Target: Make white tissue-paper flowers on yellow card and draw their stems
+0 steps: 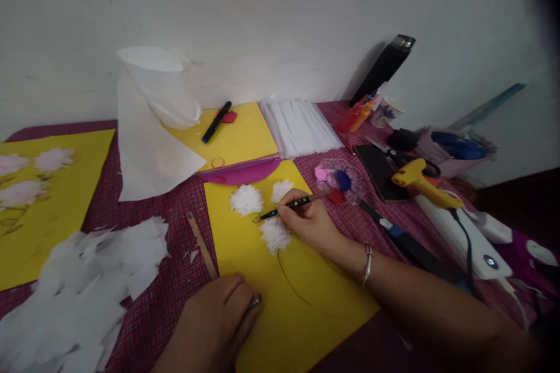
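My right hand [312, 221] is closed around a black pencil [297, 203] with coloured dots. Its tip touches a yellow sheet [245, 315], beside a small dark leaf-like outline. Three white ruffled paper flowers sit on this sheet: one on the left [246, 200], one partly behind my fingers [281, 190], and one just below the pencil [276, 236]. From the lowest flower a thin curved line runs down. My left hand [219, 315], wearing a ring, rests with curled fingers on the sheet's left edge. Its fingertips are tucked out of sight.
Cut white paper pieces [83, 285] lie left, near another yellow sheet [94, 186] with pinkish flowers. A palette [356, 178] holds paint at right, by a yellow glue gun [424, 183], scissors [394, 154] and a white power strip [464, 239]. Behind stands a black flask [382, 70].
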`<state>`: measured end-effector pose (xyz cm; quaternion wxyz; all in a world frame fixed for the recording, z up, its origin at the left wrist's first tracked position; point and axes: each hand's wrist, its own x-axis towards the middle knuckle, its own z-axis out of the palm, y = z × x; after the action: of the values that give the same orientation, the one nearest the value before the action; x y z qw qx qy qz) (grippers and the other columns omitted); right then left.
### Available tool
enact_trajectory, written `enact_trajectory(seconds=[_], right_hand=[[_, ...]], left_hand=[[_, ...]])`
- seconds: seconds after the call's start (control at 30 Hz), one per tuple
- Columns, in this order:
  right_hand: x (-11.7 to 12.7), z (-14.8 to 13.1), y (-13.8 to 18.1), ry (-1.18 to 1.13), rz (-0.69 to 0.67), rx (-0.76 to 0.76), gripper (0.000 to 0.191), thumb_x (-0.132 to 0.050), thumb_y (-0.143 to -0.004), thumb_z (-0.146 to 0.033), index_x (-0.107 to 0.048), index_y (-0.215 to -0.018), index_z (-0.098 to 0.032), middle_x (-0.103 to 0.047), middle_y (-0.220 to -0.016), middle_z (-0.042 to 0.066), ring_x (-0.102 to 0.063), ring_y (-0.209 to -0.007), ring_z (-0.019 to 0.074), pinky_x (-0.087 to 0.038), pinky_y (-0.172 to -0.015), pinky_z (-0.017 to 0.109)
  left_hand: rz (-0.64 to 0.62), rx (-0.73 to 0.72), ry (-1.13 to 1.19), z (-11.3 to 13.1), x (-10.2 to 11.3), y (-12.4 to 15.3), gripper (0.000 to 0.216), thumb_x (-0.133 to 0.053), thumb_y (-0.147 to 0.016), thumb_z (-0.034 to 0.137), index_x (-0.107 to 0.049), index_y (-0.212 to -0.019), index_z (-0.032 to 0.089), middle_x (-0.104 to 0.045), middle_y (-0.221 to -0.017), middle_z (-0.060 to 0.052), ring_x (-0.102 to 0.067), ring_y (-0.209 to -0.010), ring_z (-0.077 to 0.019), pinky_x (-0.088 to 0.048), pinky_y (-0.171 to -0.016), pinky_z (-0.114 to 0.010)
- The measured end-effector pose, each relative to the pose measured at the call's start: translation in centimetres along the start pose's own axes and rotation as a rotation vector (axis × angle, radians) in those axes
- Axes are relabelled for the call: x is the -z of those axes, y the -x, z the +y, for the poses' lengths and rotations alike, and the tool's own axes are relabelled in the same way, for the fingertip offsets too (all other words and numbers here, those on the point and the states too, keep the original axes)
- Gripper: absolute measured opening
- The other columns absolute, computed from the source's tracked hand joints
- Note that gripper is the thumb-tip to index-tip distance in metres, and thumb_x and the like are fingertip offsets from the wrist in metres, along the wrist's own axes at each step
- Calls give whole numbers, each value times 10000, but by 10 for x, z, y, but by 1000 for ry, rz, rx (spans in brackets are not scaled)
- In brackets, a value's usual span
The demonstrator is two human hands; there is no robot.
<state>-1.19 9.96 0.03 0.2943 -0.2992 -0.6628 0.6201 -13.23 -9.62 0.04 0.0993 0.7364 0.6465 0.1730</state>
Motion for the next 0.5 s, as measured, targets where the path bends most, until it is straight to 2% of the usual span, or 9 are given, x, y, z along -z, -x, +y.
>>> enact_trajectory(seconds=[0.5], right_hand=[[1,2,-1,33,28,34,86,-578,-766,-215,-536,-696,-190,-483,-580,-46,-423,-509,90,-330,-481,224]], left_hand=[[-4,18,-1,0,0,1,235,-410,-956,239,-510,-747,208,-595,-703,1,-592,-616,-155,-442,-542,-263]])
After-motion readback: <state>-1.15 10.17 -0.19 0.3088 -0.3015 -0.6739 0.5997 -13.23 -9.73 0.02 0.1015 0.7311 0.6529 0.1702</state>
